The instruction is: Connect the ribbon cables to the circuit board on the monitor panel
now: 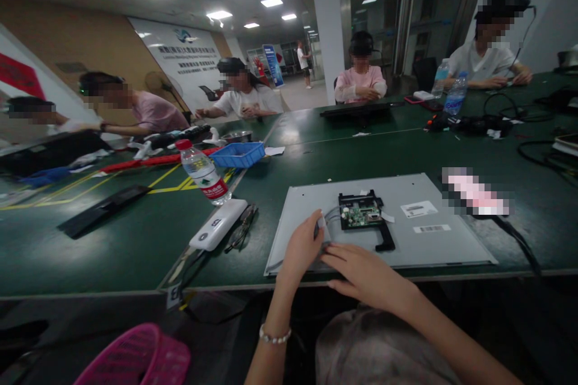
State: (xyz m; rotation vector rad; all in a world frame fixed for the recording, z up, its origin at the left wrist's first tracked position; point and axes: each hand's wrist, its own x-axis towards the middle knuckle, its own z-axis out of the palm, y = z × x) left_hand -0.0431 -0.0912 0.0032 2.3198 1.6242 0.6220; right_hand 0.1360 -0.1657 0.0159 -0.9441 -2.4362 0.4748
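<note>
A flat grey display panel (410,192) lies back side up at the table's front edge. On it sits a green circuit board (368,215) in a black plastic bracket (385,237), with thin grey cables (333,215) running off to the left. My left hand (301,245) rests on the panel's left part, fingers drawn together beside a pale, translucent strip (323,230); what exactly they grip is hidden. Just right of it, my right hand (359,271) reaches over the front edge with its fingers stretched out, their tips touching the panel near the strip's lower end.
Left of the panel are glasses (242,227), a white power bank (219,225), a water bottle (205,174) and a blue tray (239,155). A phone (474,191) with a cable lies right. A pink basket (135,355) stands below the table. Several people sit around it.
</note>
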